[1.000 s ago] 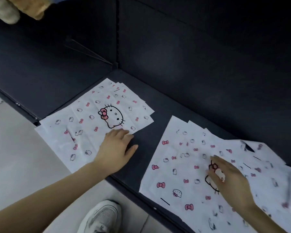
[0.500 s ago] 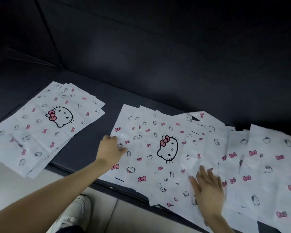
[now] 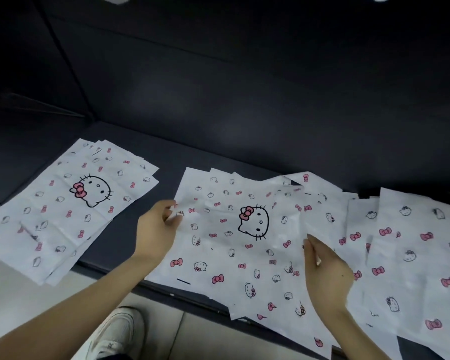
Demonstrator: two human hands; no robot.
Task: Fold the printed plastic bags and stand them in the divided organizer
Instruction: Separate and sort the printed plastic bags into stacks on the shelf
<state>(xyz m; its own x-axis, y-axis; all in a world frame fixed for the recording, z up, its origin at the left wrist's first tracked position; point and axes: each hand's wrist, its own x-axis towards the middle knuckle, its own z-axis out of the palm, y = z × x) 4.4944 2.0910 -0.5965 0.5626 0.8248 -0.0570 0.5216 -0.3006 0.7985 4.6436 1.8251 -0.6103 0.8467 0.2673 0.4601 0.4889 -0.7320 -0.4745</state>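
So bag (image 3: 226,245) btw left hand (image 3: 156,231) & right hand (image 3: 326,271).

Middle bag (image 3: 218,255): we read no words or numbers, only cat-face and bow drawings and a short black dash.
Stack (image 3: 70,203) left of the middle bag: same print, no lettering.
Shoe (image 3: 120,331) below the middle bag: tongue mark too blurred for us to read.

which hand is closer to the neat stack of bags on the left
Left. The left hand pinches the middle bag's left edge, just right of the stack; the right hand rests further right on that bag.
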